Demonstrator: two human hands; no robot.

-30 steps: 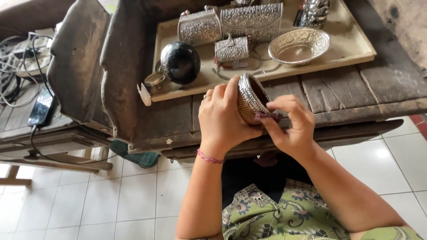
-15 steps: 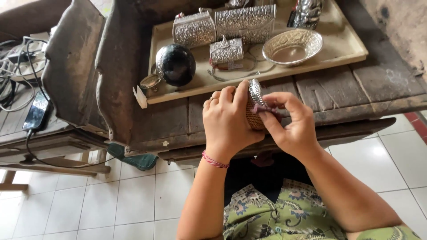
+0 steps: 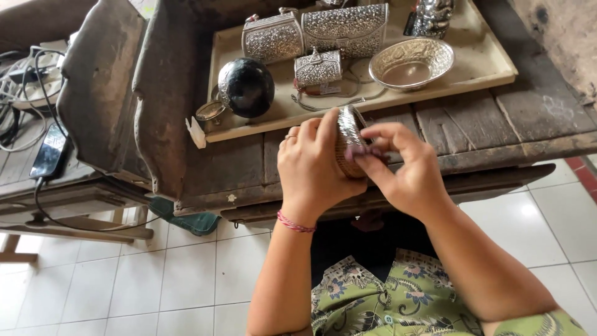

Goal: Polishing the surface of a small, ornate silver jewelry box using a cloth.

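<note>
Bowl: small embossed silver bowl (image 3: pixel 348 140), held on edge between both hands, above the front of the dark wooden bench (image 3: pixel 497 124).
Left hand: left hand (image 3: pixel 314 165) wraps the bowl from the left, fingers curled over its rim, thumb hidden; a ring on one finger, a red bracelet (image 3: pixel 295 223) at the wrist.
Right hand: right hand (image 3: pixel 404 171) pinches a small purplish bit (image 3: pixel 364 151) against the bowl's right face; grip narrow, fingertips closed on it.
Cables: cables and a phone (image 3: pixel 46 152) lie far left on a low bench.
Tray: pale tray (image 3: pixel 491 62) sits on the bench behind the hands.
On tray, left to right: small round lid (image 3: pixel 210 111), black ball (image 3: pixel 247 87), silver purse (image 3: pixel 272 37), little silver box (image 3: pixel 318 67), long silver clutch (image 3: pixel 345 28), wide silver bowl (image 3: pixel 410 62).
</note>
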